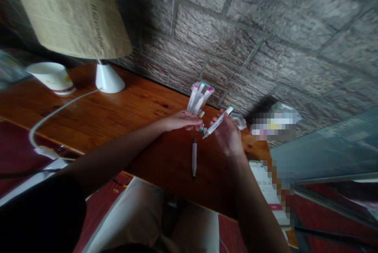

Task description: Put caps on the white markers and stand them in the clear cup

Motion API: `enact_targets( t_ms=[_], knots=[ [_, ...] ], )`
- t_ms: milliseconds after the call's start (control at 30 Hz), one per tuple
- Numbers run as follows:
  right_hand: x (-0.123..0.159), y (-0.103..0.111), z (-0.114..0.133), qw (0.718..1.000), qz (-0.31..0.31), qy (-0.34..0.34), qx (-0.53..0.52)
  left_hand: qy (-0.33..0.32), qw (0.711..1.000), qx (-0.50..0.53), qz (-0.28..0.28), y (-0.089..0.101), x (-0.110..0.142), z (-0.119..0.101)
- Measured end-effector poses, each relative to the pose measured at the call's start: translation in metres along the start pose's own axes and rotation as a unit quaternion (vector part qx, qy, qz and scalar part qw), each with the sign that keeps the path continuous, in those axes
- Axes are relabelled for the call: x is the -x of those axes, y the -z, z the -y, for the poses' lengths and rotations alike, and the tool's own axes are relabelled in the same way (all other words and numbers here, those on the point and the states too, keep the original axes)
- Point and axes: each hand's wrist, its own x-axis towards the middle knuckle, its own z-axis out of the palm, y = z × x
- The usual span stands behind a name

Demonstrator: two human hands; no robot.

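Note:
In my right hand (229, 139) I hold a white marker (219, 122) with a green end, tilted so its bare nib points down toward my left hand. My left hand (186, 120) has its fingers closed on a small marker cap (201, 128) with a green tip, just apart from the nib. Another marker (194, 158), white with dark ends, lies on the wooden table below my hands. Behind my left hand stands a clear holder (197, 101) with several white markers, their ends pink, blue and purple. A small yellow-ended piece shows beside its base.
A lamp (110, 78) with a brown paper shade stands at the left, its white cable running over the table edge. Beside it is a paper cup (54, 78). A clear plastic lid (238, 120) lies behind my right hand. A stone-block wall (206, 21) borders the table.

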Motion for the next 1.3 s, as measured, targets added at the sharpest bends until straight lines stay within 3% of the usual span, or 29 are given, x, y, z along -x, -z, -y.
enact_targets(
  t_ms=[267, 467, 733, 900, 1000, 1033, 1100, 1167, 1200, 1300],
  knots=[
    [0.006, -0.004, 0.014, 0.996, 0.074, -0.039, -0.021, 0.007, 1.0, 0.012, -0.023, -0.003, 0.0, -0.003],
    [0.006, -0.005, 0.007, 0.992, 0.104, -0.065, 0.021, 0.008, 1.0, 0.007, -0.023, -0.002, 0.0, -0.002],
    [0.008, -0.01, -0.015, 0.996, 0.089, -0.02, 0.013, 0.011, 0.997, -0.023, 0.073, -0.002, 0.001, 0.003],
    [0.005, -0.006, -0.027, 0.987, 0.076, 0.032, 0.137, 0.004, 0.994, -0.029, 0.104, -0.001, 0.001, 0.007],
    [-0.006, 0.013, -0.02, 0.94, 0.062, 0.111, 0.317, 0.002, 0.996, -0.01, 0.09, -0.001, 0.001, 0.004],
    [-0.011, 0.023, -0.016, 0.909, 0.021, 0.173, 0.379, -0.001, 0.997, -0.003, 0.079, -0.001, 0.001, 0.003],
    [-0.022, 0.044, -0.009, 0.816, -0.06, 0.258, 0.515, -0.006, 0.998, 0.003, 0.055, 0.0, 0.001, 0.002],
    [-0.031, 0.064, -0.006, 0.728, -0.126, 0.256, 0.624, -0.005, 0.999, 0.002, 0.041, 0.001, 0.0, 0.002],
    [-0.034, 0.072, -0.006, 0.698, -0.131, 0.231, 0.665, -0.003, 0.999, 0.001, 0.038, 0.002, 0.0, 0.003],
    [-0.04, 0.085, -0.01, 0.65, -0.133, 0.159, 0.731, -0.001, 0.999, 0.004, 0.041, 0.001, -0.001, 0.004]
  ],
)
